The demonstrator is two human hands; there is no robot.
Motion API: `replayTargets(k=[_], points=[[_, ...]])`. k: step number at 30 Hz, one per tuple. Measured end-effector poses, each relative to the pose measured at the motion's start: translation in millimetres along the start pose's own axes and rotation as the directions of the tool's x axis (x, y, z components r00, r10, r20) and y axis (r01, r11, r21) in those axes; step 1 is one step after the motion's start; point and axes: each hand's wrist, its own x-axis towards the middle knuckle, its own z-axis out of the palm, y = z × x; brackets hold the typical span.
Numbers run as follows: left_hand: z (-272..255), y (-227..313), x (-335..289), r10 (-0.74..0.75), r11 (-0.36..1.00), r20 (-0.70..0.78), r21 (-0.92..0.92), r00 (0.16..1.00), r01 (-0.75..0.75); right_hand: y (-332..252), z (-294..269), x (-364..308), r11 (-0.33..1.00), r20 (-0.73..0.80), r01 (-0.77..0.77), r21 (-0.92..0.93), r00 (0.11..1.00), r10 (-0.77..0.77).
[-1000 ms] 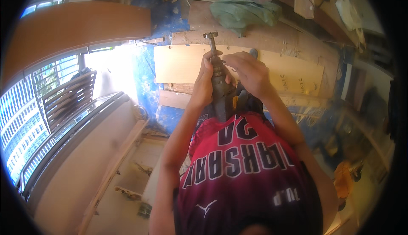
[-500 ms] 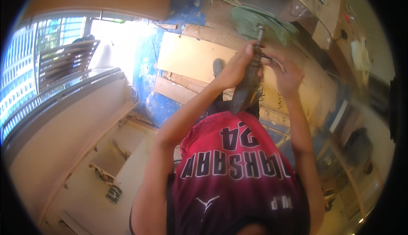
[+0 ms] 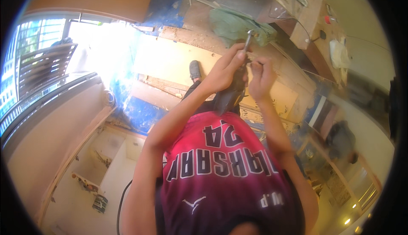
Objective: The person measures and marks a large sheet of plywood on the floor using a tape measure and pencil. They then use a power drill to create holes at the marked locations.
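My left hand (image 3: 225,69) is wrapped round the front part of a dark handheld power tool (image 3: 229,95). The tool's wide rear end rests against the front of my shirt. From its front a slim metal shaft (image 3: 248,40) points away from me, with a small bright piece at its tip. Beside the tool's collar is my right hand (image 3: 261,77), fingers curled and pressed together. What sits between those fingers, if anything, is too small to make out.
A green cloth or bag (image 3: 231,25) lies on the floor beyond the tool. Light boards (image 3: 170,54) cover part of the blue floor (image 3: 127,114). A wooden workbench (image 3: 293,22) with tools and a cable stands far right. An open cabinet frame (image 3: 85,150) lies at left.
The view has shifted, so the surroundings sit further left. My right hand has curled its fingers closer together beside the tool's collar. My left hand keeps its hold on the tool.
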Motion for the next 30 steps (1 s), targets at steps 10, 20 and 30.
replayTargets(k=[10, 20, 30], points=[[-2, 1, -11, -0.129, 0.991, -0.032, 0.042, 0.991, 0.131, 20, -26, 10, 0.923, 0.305, 0.383, -0.041, 0.885, -0.353], [-3, -26, -26, -0.08, 0.991, -0.028, 0.108, 0.996, 0.083, 3, -9, -34, 0.969, 0.239, -0.245, -0.03, 0.94, 0.245], [-14, -15, -31, -0.161, 0.987, -0.04, 0.007, 0.986, 0.161, -2, -44, -3, 0.829, 0.319, 0.489, -0.272, 0.858, -0.402]])
